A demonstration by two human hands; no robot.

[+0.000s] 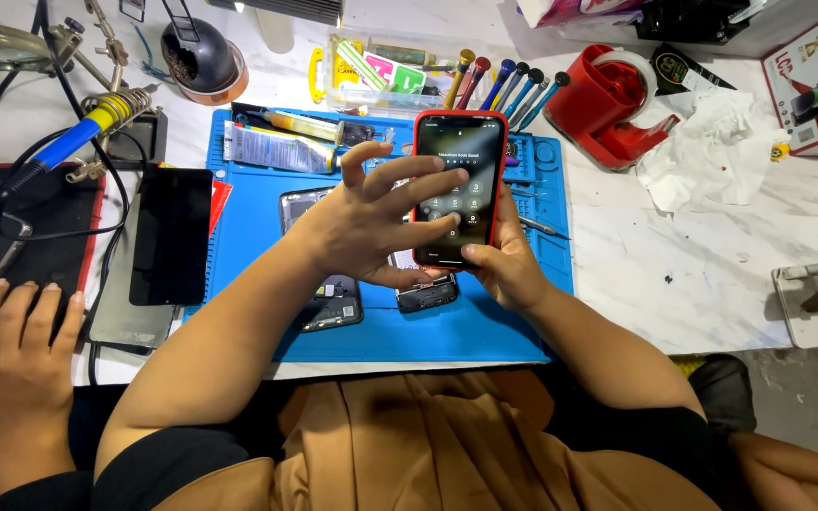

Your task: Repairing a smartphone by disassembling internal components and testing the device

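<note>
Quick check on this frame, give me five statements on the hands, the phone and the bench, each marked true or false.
1. The smartphone in a red case has its screen lit, showing a keypad. True.
2. The right hand holds the smartphone from below. True.
3. The left hand rests flat on the blue rectangular silicone work mat. False: its fingers are on the smartphone's screen.
4. The red tape dispenser stands on the work mat. False: it stands on the white marble-look tabletop, beyond the mat's right edge.
5. Another person's hand lies at the left edge, near a dark tablet. True.
</note>
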